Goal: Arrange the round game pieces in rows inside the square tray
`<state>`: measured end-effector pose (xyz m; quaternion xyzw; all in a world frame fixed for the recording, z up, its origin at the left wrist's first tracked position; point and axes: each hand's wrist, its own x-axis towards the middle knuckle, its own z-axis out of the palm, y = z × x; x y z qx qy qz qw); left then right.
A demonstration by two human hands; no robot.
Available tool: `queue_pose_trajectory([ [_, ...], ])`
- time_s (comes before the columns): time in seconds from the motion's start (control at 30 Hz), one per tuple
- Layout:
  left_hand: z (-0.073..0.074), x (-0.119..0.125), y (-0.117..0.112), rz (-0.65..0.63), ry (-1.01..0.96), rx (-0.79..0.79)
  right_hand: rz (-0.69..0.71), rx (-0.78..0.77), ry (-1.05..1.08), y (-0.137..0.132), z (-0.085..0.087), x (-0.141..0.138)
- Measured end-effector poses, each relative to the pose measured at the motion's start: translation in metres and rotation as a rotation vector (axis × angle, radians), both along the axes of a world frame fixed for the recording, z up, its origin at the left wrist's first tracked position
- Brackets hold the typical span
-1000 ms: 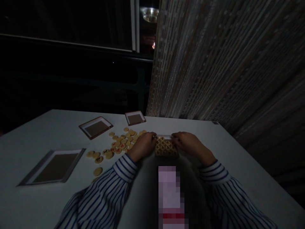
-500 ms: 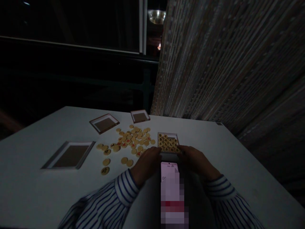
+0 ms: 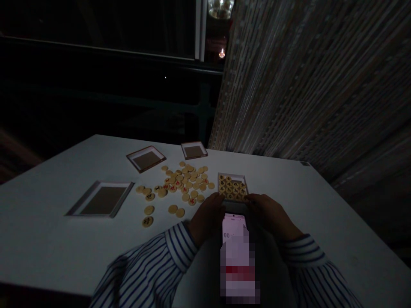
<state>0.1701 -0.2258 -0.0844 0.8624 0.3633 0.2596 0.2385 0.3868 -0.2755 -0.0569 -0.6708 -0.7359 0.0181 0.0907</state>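
Observation:
My left hand (image 3: 207, 217) and my right hand (image 3: 272, 215) hold the near corners of a small shallow box (image 3: 239, 176), their fingers curled at its sides. Inside lie several round Chinese chess pieces (image 3: 229, 191) with dark characters, packed in rows; a gap shows in the far part. To the left of the box, a loose spread of wooden Chinese chess pieces (image 3: 195, 174) covers part of the table, some face down, a few showing red or black characters. My hands partly hide the near edge of the box.
Three shallow trays stand on the white table (image 3: 48, 239): a larger one (image 3: 130, 191) at left, one (image 3: 163, 153) behind it, and a small one (image 3: 205, 149) at the back. A lit phone (image 3: 233, 226) lies nearest me. A string curtain (image 3: 272, 85) hangs beyond.
The view has shifted slightly, so the table and everything on it appear a little farther right and higher. Both hands stay on the box, and the pieces look unchanged.

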Motion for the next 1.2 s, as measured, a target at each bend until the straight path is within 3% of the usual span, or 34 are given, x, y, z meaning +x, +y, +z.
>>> queue_pose_trajectory([
  [0.4,0.005,-0.003,0.003,-0.040,-0.044,-0.053,-0.010,-0.012,0.009,0.002,-0.002,0.001],
  [0.6,0.017,-0.006,0.004,-0.020,-0.096,-0.024,-0.016,0.004,0.032,0.001,-0.002,0.000],
  [0.87,0.054,-0.021,0.020,0.153,-0.339,-0.199,-0.009,0.102,0.084,0.000,-0.001,0.000],
  [1.2,0.106,-0.062,0.040,0.235,-0.921,-0.371,-0.016,0.210,0.087,-0.002,0.003,0.000],
])
